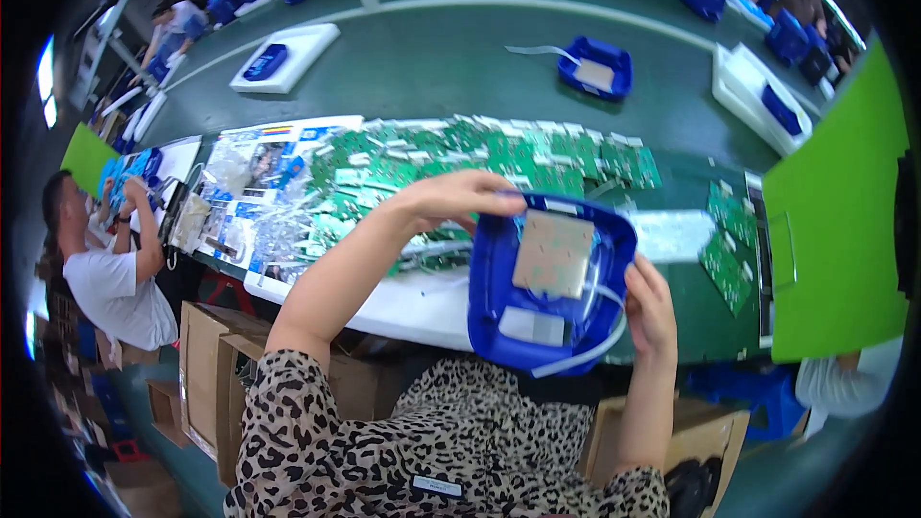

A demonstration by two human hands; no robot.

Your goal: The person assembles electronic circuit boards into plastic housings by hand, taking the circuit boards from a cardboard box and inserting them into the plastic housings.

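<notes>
Between my two hands a blue plastic housing (489,302) is held up, tilted, with its hollow inside facing me. Inside it sit a copper-toned square board (552,254) and a pale rectangular piece (532,326). A white flat cable (585,358) loops out over its lower right side. My left hand (470,200) grips the upper left rim, thumb and fingers around it. My right hand (652,307) holds the right edge, its fingertips partly behind the housing. Beyond it, many green circuit boards (441,149) lie in a heap on the bench.
Clear plastic bags (259,230) lie left of the boards; more boards (726,264) lie at right. A similar blue housing (614,67) rests on the green conveyor (422,58), among white foam trays (288,53). A green partition (835,221) stands right. A co-worker (115,269) sits left, near cardboard boxes (206,364).
</notes>
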